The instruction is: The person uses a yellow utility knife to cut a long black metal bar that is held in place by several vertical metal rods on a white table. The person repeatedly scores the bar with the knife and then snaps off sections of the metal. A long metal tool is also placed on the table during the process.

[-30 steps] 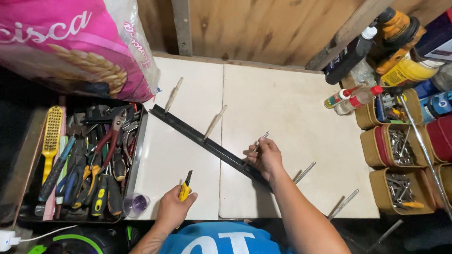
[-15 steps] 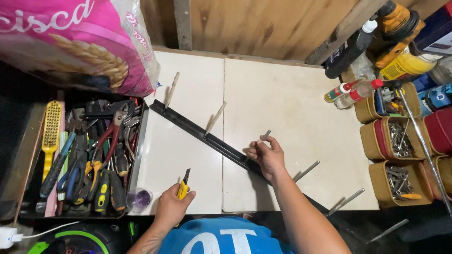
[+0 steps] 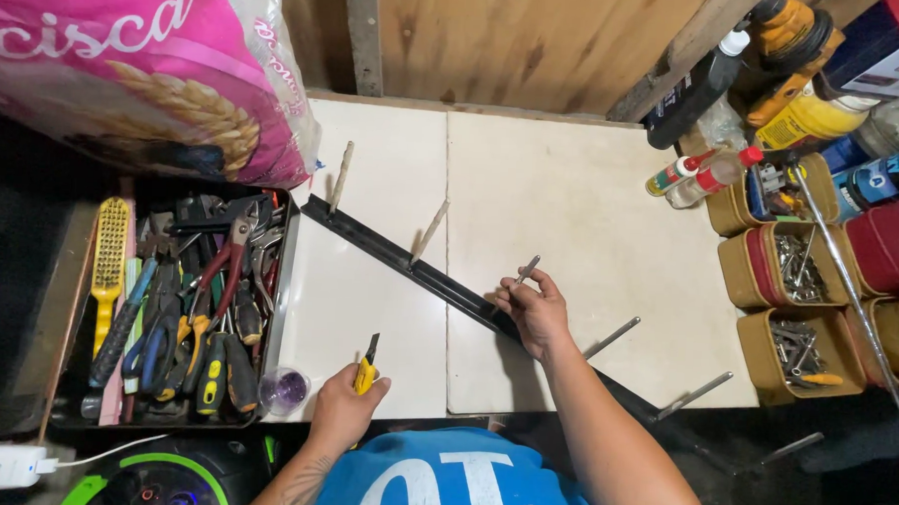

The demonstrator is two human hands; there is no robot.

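Right hand (image 3: 533,307): a thin metal rod (image 3: 526,270) is pinched at the fingertips, over the black metal strip (image 3: 409,268) laid diagonally on the white table (image 3: 590,228) | Left hand (image 3: 347,406): closed around a yellow utility knife (image 3: 367,367), beside the tool tray (image 3: 184,303).

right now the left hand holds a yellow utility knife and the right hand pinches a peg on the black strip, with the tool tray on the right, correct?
Not quite: the tool tray sits on the left in the head view.
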